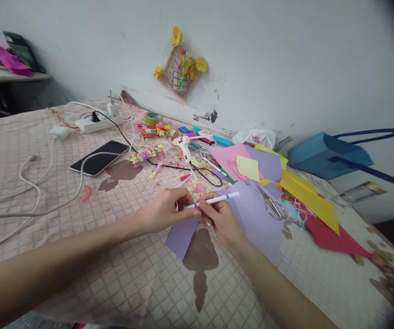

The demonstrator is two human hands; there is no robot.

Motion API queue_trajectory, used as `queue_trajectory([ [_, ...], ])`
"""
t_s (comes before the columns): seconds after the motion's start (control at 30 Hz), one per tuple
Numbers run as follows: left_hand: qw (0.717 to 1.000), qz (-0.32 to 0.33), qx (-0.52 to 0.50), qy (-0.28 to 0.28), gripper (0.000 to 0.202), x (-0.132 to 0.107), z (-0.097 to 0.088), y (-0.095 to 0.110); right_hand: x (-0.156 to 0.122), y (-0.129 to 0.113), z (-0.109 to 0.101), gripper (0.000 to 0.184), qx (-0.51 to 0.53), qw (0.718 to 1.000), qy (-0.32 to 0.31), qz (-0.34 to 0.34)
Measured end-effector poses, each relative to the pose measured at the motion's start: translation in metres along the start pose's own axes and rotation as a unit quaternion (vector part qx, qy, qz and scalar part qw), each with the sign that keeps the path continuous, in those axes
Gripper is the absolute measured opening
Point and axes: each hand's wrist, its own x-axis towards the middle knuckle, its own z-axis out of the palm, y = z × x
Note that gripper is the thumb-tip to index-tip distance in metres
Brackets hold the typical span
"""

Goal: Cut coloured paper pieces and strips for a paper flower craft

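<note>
A slim white pen (222, 198) with a blue band and a purple band lies level between my two hands above the table. My left hand (172, 205) is closed on its left end, fingers bent over it. Near the pen's middle, my right hand (222, 221) pinches it with thumb and fingers. A purple paper strip (182, 237) hangs below the pen from between the hands; the fingers hide its upper edge. Just beyond the hands, small paper scraps (198, 186) are scattered. A large purple paper sheet (256, 219) lies to the right, with scissors (271, 203) on it.
Behind the hands stand a white glue gun (185, 148) with a black cord and a roll of tape (153, 119). To the left are a black tablet (99, 157), white cables and a power strip (99, 123). Coloured papers (306, 196) and a blue bag (323, 155) are at right.
</note>
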Motion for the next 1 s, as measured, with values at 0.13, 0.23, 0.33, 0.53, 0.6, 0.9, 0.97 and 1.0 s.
queue_trajectory([
  [0.13, 0.999, 0.013, 0.050, -0.008, 0.023, -0.002, 0.003, 0.000, -0.001, 0.003, -0.001, 0.020, -0.031, 0.999, 0.009, -0.021],
  [0.23, 0.996, 0.042, 0.072, -0.029, 0.022, -0.001, 0.002, -0.001, -0.003, 0.004, 0.000, 0.020, -0.049, 0.997, 0.028, -0.044],
  [0.33, 0.995, 0.049, 0.067, -0.050, 0.025, 0.001, 0.000, 0.002, -0.005, 0.005, 0.004, 0.021, -0.071, 0.995, 0.052, -0.054],
  [0.53, 0.994, 0.011, 0.009, -0.110, 0.032, -0.001, -0.007, 0.012, -0.002, -0.009, 0.000, 0.021, 0.009, 0.993, 0.098, -0.063],
  [0.6, 0.986, -0.029, -0.036, -0.162, 0.035, -0.001, -0.012, 0.010, 0.002, -0.020, -0.017, 0.021, 0.057, 0.978, 0.172, -0.105],
  [0.9, 0.977, -0.133, 0.145, 0.087, 0.036, 0.013, -0.041, -0.011, 0.002, -0.013, -0.044, 0.022, -0.007, 0.978, 0.166, -0.124],
  [0.97, 0.968, -0.140, 0.189, 0.088, 0.036, 0.014, -0.042, -0.020, -0.001, -0.008, -0.038, 0.021, -0.042, 0.979, 0.154, -0.125],
  [1.0, 0.965, -0.140, 0.210, 0.075, 0.035, 0.014, -0.041, -0.025, -0.002, -0.007, -0.036, 0.020, -0.067, 0.978, 0.150, -0.128],
])
